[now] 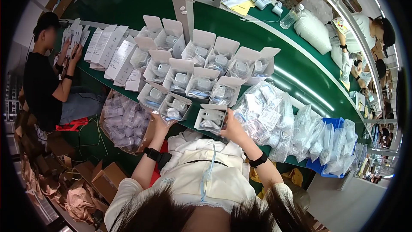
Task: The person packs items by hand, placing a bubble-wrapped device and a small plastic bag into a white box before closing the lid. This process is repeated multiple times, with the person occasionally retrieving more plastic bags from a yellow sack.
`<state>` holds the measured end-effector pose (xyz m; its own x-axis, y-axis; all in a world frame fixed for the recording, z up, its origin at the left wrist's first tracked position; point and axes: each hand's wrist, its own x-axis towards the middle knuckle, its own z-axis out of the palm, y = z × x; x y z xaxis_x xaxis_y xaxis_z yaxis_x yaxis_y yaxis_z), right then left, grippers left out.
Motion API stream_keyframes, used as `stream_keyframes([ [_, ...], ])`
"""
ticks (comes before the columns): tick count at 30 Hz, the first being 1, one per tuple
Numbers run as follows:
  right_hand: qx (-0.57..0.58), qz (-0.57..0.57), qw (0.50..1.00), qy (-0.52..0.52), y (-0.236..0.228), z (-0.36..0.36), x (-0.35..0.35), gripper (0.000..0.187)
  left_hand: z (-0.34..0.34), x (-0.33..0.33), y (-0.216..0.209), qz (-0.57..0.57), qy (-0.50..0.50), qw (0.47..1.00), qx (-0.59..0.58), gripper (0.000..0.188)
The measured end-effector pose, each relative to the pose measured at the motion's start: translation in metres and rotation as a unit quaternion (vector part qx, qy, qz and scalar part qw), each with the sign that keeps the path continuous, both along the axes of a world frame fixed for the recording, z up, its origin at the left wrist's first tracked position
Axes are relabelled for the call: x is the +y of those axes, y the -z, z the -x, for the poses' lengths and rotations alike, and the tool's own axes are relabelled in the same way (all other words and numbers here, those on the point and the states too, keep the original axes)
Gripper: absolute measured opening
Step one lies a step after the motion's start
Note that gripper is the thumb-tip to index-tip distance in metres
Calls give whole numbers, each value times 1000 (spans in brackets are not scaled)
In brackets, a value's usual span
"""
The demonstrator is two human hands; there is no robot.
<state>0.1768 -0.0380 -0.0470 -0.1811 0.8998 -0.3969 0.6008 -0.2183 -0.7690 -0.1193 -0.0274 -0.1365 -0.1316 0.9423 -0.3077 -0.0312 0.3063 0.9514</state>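
My left hand (161, 121) is closed at the lower left corner of an open white box (175, 107), which has a bagged pale device in it; its fingertips are partly hidden. Some clear plastic shows beside that hand. My right hand (233, 125) grips the right side of another white box (211, 118), nearest to me at the table's front edge. Inside that one lie a grey-white device and clear wrapping. Beyond both hands, several open white boxes (201, 83) stand in rows with flaps up, each holding a bagged pale device.
Right of my hands is a heap of clear-bagged parts (264, 109), then a blue bin (330, 163) of bagged items. A carton of bagged pieces (124, 120) sits at left. Closed white boxes (122, 62) stand beside a seated co-worker (47, 73). A metal post (182, 8) rises behind.
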Motion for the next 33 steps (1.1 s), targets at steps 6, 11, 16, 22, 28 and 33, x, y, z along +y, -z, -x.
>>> stream_keyframes([
  [6, -9, -66, 998, -13, -3, 20, 5, 84, 24, 1, 28, -51, 73, 987, 133, 65],
  [11, -29, -10, 999, -21, -17, -8, -3, 90, 25, 8, -2, 27, 113, 988, 98, 89],
  [16, 15, -212, 977, 1, -78, -55, -23, 61, 40, 4, -8, -52, 81, 987, 130, 88],
  [22, 96, -189, 944, 253, -133, -166, -21, 57, 108, 2, -53, 54, 53, 882, 465, 54],
  [28, 71, -212, 894, 387, -41, -261, 117, 77, -5, 47, -285, -183, -91, 878, 434, 40],
  [33, -84, -211, 907, 356, 42, -290, 209, 85, -157, 124, -333, -352, 268, 758, 480, 49],
])
